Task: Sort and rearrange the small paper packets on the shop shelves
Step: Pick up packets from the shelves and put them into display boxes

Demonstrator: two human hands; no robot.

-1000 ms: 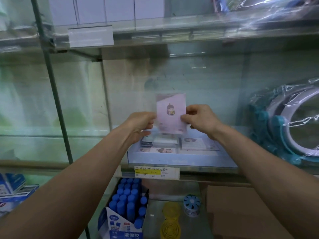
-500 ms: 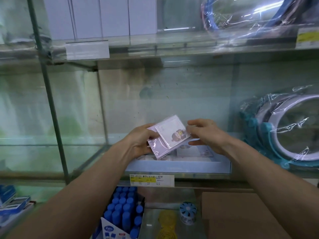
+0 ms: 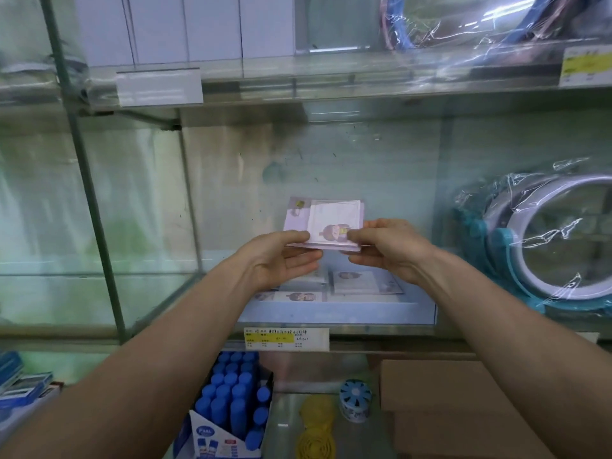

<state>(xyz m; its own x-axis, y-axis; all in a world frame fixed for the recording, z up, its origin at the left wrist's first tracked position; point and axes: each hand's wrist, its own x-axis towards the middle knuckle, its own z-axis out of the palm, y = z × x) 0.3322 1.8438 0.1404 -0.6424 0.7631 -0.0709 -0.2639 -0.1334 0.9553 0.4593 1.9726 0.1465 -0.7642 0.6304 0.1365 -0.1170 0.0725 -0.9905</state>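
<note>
Packet stack levelled and lifted clear of the tray

Half a second ago the lilac, cartoon-printed packet stack (image 3: 326, 223) was tilted corner-up and low over the tray. Now it sits level in landscape, face toward the camera, higher against the back wall (image 3: 381, 180) and apart from the pale blue tray (image 3: 331, 314) on the glass shelf (image 3: 99, 293). The left hand (image 3: 278, 260) pinches its lower left edge, thumb on the face and fingers curled beneath. The right hand (image 3: 390, 246) clamps the lower right edge the same way. Offset edges suggest several packets in the grip, but their number cannot be told. Loose packets (image 3: 356, 282) lie flat in the tray below. The bundle looks squared for return, so the sorting is under way and the placement is not yet done.
</note>
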